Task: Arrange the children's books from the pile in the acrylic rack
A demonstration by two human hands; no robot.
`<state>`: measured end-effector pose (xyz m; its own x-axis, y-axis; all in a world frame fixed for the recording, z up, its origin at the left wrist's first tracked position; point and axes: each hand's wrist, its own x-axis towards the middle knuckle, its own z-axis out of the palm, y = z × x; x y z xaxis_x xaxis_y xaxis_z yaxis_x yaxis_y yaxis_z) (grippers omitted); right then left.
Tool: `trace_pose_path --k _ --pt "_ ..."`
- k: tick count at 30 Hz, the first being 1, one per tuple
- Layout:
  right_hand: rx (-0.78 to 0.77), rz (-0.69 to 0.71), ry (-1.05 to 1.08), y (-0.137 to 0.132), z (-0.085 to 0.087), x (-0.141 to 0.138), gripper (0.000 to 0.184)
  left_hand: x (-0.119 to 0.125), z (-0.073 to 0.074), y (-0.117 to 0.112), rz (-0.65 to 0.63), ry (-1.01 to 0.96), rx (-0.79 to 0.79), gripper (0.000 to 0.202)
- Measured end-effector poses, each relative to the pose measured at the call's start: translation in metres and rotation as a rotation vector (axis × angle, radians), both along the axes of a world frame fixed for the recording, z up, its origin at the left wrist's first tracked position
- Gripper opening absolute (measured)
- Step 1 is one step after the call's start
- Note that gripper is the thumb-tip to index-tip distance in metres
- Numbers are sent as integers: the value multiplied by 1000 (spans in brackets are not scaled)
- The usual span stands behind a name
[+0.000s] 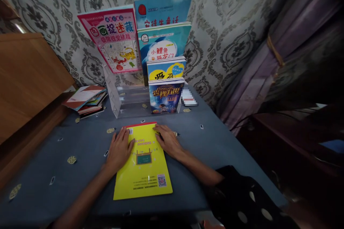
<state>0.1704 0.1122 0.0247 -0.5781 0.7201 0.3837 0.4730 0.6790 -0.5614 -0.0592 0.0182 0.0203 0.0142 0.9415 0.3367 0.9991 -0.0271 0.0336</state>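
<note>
A yellow book (143,171) lies flat on the blue tablecloth (80,150), its back cover up. My left hand (119,149) rests on the book's left edge near the top, fingers stretched flat. My right hand (168,140) lies on the book's upper right corner, fingers also spread flat. Behind the book stands a clear acrylic rack (126,96) holding upright books: a dark blue one (165,96) in front, a yellow-and-blue one (166,68), a teal one (161,44), a light blue one (162,9) and a pink one (113,39).
A stack of thin books (87,101) lies at the left of the rack. A wooden panel (24,75) borders the table's left side. Patterned wallpaper is behind, a purple curtain (276,61) at the right. A dark spotted cloth (242,200) sits at the near right.
</note>
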Motion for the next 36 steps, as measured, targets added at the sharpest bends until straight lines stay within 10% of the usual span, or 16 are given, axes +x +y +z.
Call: trace_pose_path --k 36 --pt "115 -39 -98 -11 6 -6 30 45 -7 61 -435 -132 13 44"
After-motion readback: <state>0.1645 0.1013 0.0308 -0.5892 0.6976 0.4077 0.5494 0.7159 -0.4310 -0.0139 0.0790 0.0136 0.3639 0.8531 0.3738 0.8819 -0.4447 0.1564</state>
